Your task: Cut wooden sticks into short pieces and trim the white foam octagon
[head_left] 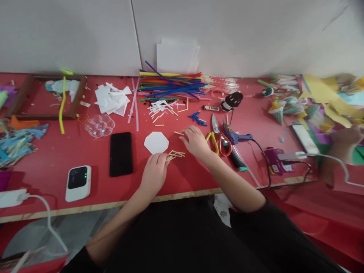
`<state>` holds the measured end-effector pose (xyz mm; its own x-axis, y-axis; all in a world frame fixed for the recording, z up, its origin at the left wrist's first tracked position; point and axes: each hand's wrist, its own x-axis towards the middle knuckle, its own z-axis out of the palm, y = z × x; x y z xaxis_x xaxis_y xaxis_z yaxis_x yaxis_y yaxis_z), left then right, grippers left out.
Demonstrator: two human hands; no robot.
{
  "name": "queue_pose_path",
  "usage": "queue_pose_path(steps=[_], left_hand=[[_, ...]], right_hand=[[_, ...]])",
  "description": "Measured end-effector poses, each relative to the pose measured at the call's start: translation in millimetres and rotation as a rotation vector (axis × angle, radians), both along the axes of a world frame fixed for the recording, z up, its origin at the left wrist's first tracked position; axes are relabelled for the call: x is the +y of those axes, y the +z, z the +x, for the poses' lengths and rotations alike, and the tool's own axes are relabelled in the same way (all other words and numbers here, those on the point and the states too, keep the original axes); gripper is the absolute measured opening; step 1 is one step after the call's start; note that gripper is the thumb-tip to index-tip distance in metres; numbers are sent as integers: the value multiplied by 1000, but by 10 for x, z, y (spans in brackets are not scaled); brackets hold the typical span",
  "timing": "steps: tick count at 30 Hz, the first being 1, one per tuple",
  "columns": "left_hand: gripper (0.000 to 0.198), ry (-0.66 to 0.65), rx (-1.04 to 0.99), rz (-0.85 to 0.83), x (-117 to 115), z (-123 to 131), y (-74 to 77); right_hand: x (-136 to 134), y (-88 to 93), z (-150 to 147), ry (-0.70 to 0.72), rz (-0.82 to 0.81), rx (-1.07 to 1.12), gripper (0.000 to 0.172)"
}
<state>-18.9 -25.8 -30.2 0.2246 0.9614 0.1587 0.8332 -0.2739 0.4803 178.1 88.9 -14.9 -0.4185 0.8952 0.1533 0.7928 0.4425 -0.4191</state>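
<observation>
My left hand [155, 170] rests on the red table [176, 178] with its fingers pinched together on a small bundle of thin wooden sticks [176, 154] that fan out to the right. My right hand [195, 140] lies knuckles up just beyond them, fingers curled down onto the table beside a single loose stick [179, 133]; what its fingertips hold is hidden. A white octagonal card [156, 142] lies flat between the two hands, to the left.
A black phone [121, 153] and a white pocket router [78, 182] lie left. Yellow-handled pliers [214, 132], red scissors and a blue glue gun [236, 137] lie right. Coloured straws [170, 85] and cut sticks are behind. Paper scraps pile at far right.
</observation>
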Motion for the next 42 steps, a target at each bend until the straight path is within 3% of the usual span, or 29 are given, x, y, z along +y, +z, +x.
queue_pose_path(steps=[5,7,9,14,21,28,33,37,42], left_hand=[[17,1,92,-54,81,55,52],[19,3,144,-76,115,98,77],[25,4,191,-89,145,157,101],[29,9,252,-84,167,336,112],[30,56,259,-60,145,445,39],[28,-14,241,-57,197,343,61],[34,-84,173,-36,267,186,73],[27,-88,113,-3,359,102,73],[29,-117,146,71,464,170,67]], right_hand=[[-281,89,-25,187,-100,-142,25],[-397,117,-51,226,-129,-221,18],[-463,120,-91,228,-145,-281,13],[-510,79,-176,218,-160,-344,24],[-544,-45,-123,99,-110,-209,26],[-423,-156,34,-47,-80,-22,25],[-251,-96,140,-12,-110,12,17],[-55,-8,138,51,-116,30,21],[149,62,45,15,24,177,17]])
